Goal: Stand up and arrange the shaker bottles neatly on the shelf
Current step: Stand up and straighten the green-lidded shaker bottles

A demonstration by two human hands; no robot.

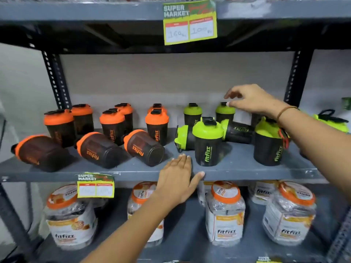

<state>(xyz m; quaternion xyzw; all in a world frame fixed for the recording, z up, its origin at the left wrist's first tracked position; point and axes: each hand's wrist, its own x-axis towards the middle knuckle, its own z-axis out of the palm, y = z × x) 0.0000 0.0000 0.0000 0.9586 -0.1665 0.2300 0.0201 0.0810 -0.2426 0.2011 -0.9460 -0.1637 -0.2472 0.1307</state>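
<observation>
**Green-lidded shakers next in line**

We judge the sorting to be partway through: on the grey metal shelf (pixel 237 168) several shaker bottles stand upright, while three orange-lidded ones (pixel 146 147) lie tipped along the front left and two green-lidded ones (pixel 237 130) lie on their sides behind the upright green shaker (pixel 208 141) at the front.

Our right hand (pixel 250 100) hovers over the back-row green shaker (pixel 225 111), fingers loosely spread and holding nothing, fingertips just above its cap. Our left hand (pixel 178 179) lies flat and open on the shelf's front edge, just beside the upright green shaker, also empty.

The next move, as we read it, calls for closing on a fallen green bottle around its body, turning it upright and setting it into the row without knocking its neighbours.

The bottles look like smooth dark translucent plastic cylinders with glossy domed lids and black flip caps; they should roll easily when lying down.
</observation>
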